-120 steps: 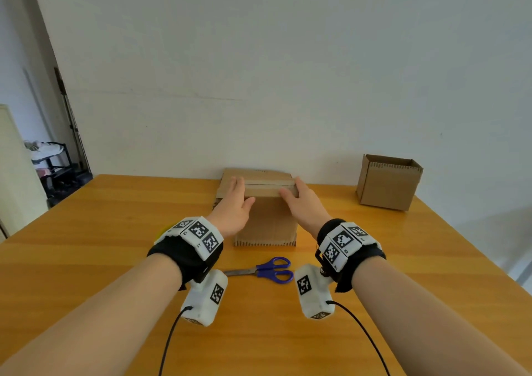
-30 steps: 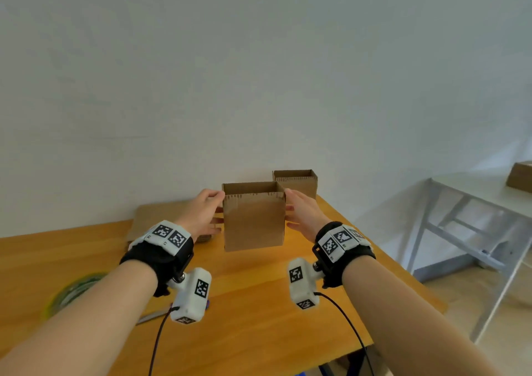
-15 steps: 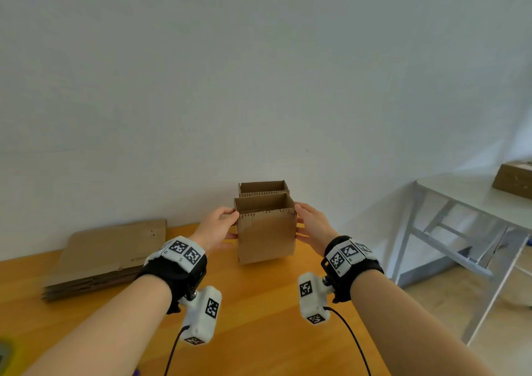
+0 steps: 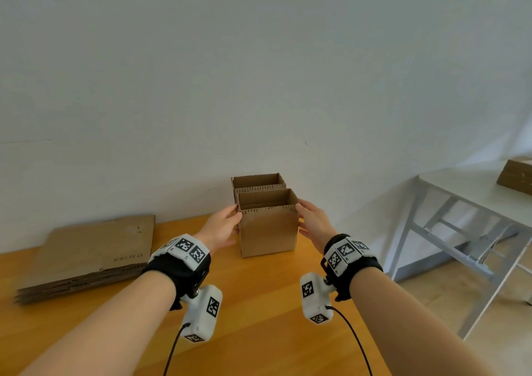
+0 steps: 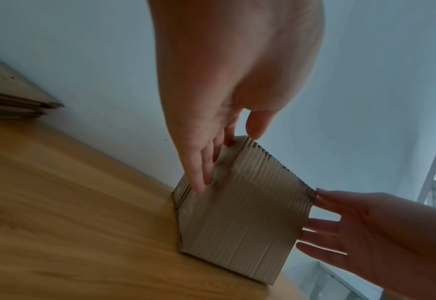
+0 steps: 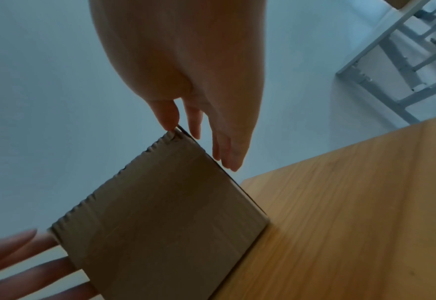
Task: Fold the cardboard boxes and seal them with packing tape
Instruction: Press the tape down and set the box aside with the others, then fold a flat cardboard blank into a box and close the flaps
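The near cardboard box (image 4: 269, 231) stands upright on the wooden counter (image 4: 259, 303), close to its far right corner, with its top open and no flaps folded over it. It sits directly in front of a second box (image 4: 257, 181) of the same kind, also open-topped; the two look to be touching or nearly so, though the gap cannot be made out. The left hand (image 4: 220, 227) lies flat against the near box's left wall with straight fingers (image 5: 198, 174), thumb by the top corner. The right hand (image 4: 312, 223) is spread beside the right wall, its fingers (image 6: 228, 154) straight and at most brushing the edge. Neither hand curls around anything.

As a judgement of progress: two boxes are erected and set down side by side, and the hands seem to be squaring this one into line or letting it go. Whether their bottoms are taped cannot be seen from here. Their tops are plainly unsealed.

To the left, a stack of flat cardboard (image 4: 86, 257) lies on the counter against the wall, so more boxes remain to be folded. No tape roll or scissors appear in these views. Beyond the counter's right edge stands a grey side table (image 4: 460, 185) carrying another piece of cardboard (image 4: 516, 178).
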